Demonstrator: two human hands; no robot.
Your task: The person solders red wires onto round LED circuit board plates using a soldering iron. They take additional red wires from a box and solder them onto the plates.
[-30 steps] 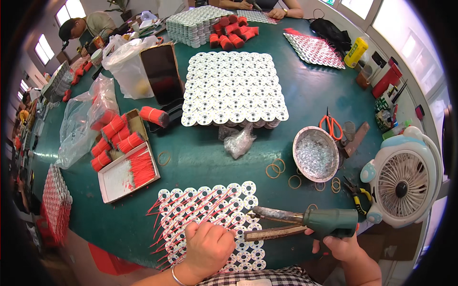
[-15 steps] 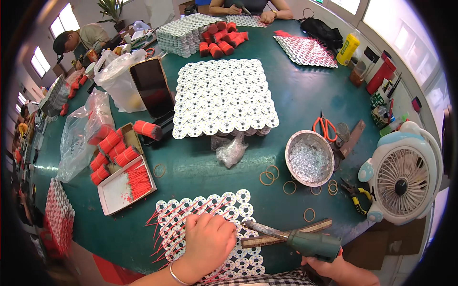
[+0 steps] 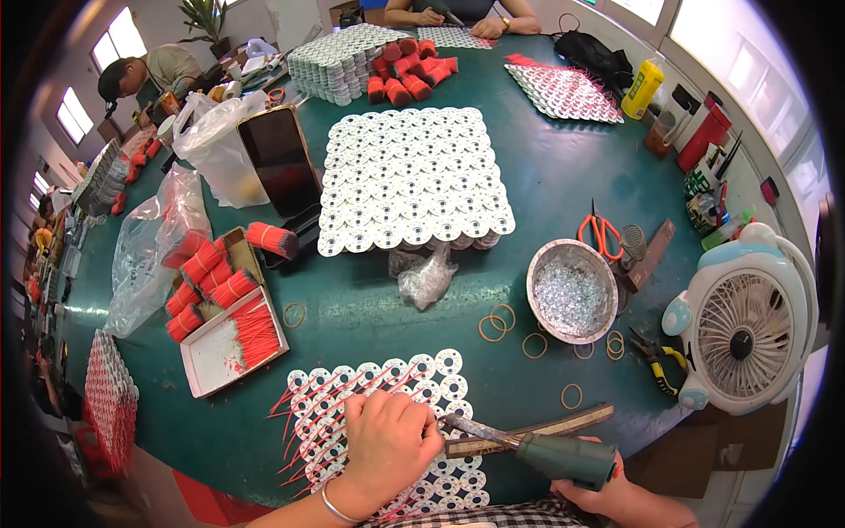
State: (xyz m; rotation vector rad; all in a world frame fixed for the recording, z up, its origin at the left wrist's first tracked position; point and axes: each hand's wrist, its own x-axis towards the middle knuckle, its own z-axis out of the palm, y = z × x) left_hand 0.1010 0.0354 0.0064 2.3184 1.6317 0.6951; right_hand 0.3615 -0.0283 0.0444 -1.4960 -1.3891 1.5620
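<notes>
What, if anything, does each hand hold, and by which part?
The right hand holds the soldering iron by its green rear part. Whether the left hand holds anything cannot be told.

A pale fan (image 3: pixel 741 330) stands at right, a yellow bottle (image 3: pixel 643 91) and potted plant (image 3: pixel 205 21) farther back.

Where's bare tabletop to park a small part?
Roomiest patch: between the white board stack and yellow bottle, beyond the scissors. Smaller: between the crumpled plastic and wired panel. Crowded: around the bowl and under the left hand.
</notes>
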